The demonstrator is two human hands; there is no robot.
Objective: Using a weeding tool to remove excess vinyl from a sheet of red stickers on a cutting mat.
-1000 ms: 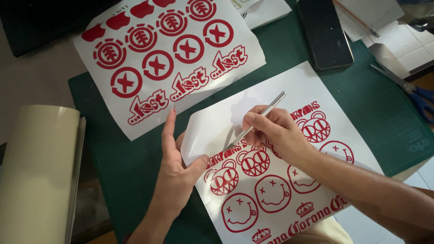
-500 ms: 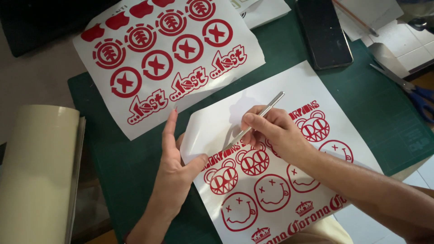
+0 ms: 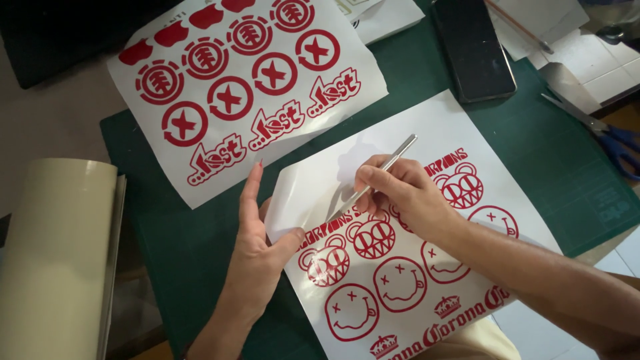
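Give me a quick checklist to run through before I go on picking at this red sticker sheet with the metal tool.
1. Sheet pinned: left hand presses the left edge of the sticker sheet. Ok.
2. Tool grip: right hand holds the metal tool like a pen. Ok.
3. Tip on the right spot: the tip meets the sheet near the lettering, but the exact point is too small to see. Cannot tell.
4. Fingers away from the tip: the left thumb lies beside it, apart. Ok.
5. Sheet flat: it lies flat on the green mat. Ok.
6. Scissors out of the way, at the mat's right edge. Ok.
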